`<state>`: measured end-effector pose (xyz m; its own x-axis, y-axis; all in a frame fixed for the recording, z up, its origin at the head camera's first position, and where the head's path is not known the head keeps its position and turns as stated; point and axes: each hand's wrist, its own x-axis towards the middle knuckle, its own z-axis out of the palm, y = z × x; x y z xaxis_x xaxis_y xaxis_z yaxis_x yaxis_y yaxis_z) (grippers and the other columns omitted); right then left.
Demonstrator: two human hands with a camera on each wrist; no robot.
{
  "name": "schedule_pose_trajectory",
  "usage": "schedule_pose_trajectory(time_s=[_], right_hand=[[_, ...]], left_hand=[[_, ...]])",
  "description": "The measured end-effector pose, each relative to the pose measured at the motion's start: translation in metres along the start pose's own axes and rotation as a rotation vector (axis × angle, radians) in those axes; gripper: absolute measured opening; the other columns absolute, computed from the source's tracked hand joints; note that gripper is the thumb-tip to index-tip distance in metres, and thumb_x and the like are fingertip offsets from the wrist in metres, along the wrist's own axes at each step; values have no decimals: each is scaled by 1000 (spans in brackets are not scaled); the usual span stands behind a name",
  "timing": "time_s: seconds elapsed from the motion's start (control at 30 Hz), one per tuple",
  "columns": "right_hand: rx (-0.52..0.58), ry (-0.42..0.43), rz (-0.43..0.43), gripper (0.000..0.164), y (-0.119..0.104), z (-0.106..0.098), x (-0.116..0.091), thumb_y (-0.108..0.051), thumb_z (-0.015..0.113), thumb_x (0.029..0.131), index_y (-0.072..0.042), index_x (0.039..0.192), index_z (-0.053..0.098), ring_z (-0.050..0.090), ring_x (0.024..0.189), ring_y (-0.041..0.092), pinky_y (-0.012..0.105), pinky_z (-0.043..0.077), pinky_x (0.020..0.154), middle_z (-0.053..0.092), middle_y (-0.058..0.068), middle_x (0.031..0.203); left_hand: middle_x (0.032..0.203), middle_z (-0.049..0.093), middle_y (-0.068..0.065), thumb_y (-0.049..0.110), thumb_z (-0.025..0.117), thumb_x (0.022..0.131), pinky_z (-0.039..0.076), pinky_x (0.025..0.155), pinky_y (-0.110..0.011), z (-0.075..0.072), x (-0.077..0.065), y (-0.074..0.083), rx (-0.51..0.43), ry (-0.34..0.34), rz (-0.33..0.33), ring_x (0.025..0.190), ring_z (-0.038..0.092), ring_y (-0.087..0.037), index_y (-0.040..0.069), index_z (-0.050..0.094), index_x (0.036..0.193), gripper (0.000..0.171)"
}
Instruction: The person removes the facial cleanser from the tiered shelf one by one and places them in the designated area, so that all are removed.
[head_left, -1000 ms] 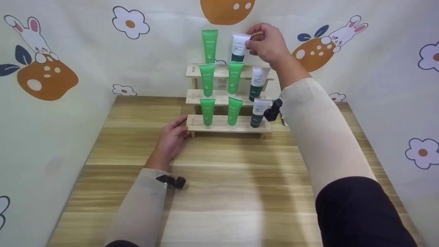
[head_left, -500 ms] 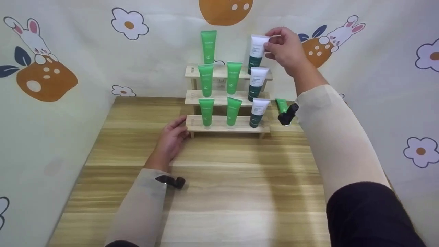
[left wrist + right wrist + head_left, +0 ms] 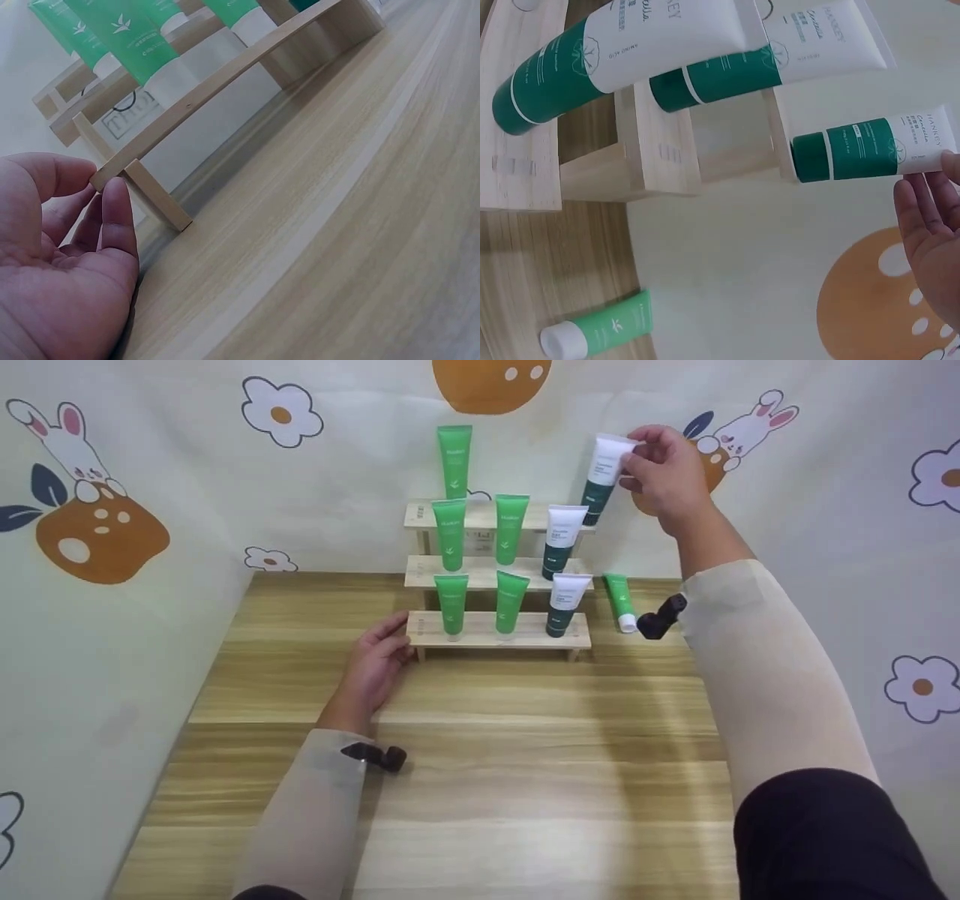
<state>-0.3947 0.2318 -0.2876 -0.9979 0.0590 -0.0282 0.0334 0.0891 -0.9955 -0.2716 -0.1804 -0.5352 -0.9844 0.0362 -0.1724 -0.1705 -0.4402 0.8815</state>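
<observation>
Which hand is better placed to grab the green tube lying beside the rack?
Probably the right hand, nearer that green tube though holding a white-topped tube; the left hand grips the opposite end of the rack.

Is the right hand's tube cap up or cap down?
Cap down: the tube has its dark cap lowest, the right hand pinching its top.

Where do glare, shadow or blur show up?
Head: pale glare on the tabletop at bottom centre, soft shadow left of the right arm; left wrist: duller light, tabletop grain smeared toward the right; right wrist: no strong glare, large lettering on the held tube readable.
</observation>
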Motion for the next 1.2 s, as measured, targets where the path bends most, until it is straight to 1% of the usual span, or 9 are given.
schedule_pose_trajectory(time_s=[0.2,0.3,0.47,0.57,0.67,0.8,0.9,1.03,1.2], right_hand=[[104,34,27,46,7,-20,1,-20,82,94,-24,137,64,60,135,22,35,52,118,62,0,146],[138,34,20,45,13,-28,1,-18,80,96,-23,137,64,62,134,23,39,51,120,62,1,145],[166,37,13,39,24,-39,1,-13,75,99,-21,136,65,65,126,24,43,49,122,63,2,141],[188,48,13,39,33,-45,1,-11,75,99,-20,136,65,66,123,24,42,51,119,63,3,139],[207,68,18,39,44,-52,0,-11,75,99,-20,136,64,65,123,24,40,53,117,62,3,137],[196,100,30,41,59,-61,-1,-13,76,99,-22,138,64,63,127,22,38,52,118,62,2,139],[186,117,54,42,71,-68,-1,-17,77,99,-24,139,64,62,129,22,38,50,120,62,0,141],[187,136,96,43,87,-77,-1,-18,76,99,-24,140,62,63,130,23,39,50,121,62,2,138],[181,160,133,45,108,-89,-3,-21,75,100,-26,142,59,64,132,23,40,49,122,63,3,136]], left_hand=[[166,47,-9,-6,55,102,56,87,-23,1,-1,0,-4,4,4,98,63,-11,2,50,156,54],[166,47,-9,-6,55,102,55,87,-23,1,0,0,-6,5,5,98,63,-11,2,50,156,55],[168,45,-7,-6,55,102,56,89,-23,0,0,0,-5,10,-3,100,64,-11,3,49,156,55],[168,45,-7,-6,56,102,56,89,-23,-1,0,0,-2,13,-3,100,64,-10,3,50,156,55],[169,44,-7,-6,54,103,56,86,-22,0,0,0,-7,4,1,96,63,-9,2,48,157,55],[170,42,-7,-6,53,104,55,84,-21,-1,1,-1,-16,-6,0,94,62,-9,0,47,158,55],[169,43,-7,-6,55,103,56,85,-21,-1,1,-1,-16,5,-5,98,63,-10,2,49,157,55],[168,45,-5,-6,55,102,56,85,-21,-1,1,-1,-11,18,-9,102,64,-10,3,50,156,55],[167,45,-6,-5,58,101,56,85,-22,0,0,0,-3,24,-4,100,63,-11,3,51,156,55]])
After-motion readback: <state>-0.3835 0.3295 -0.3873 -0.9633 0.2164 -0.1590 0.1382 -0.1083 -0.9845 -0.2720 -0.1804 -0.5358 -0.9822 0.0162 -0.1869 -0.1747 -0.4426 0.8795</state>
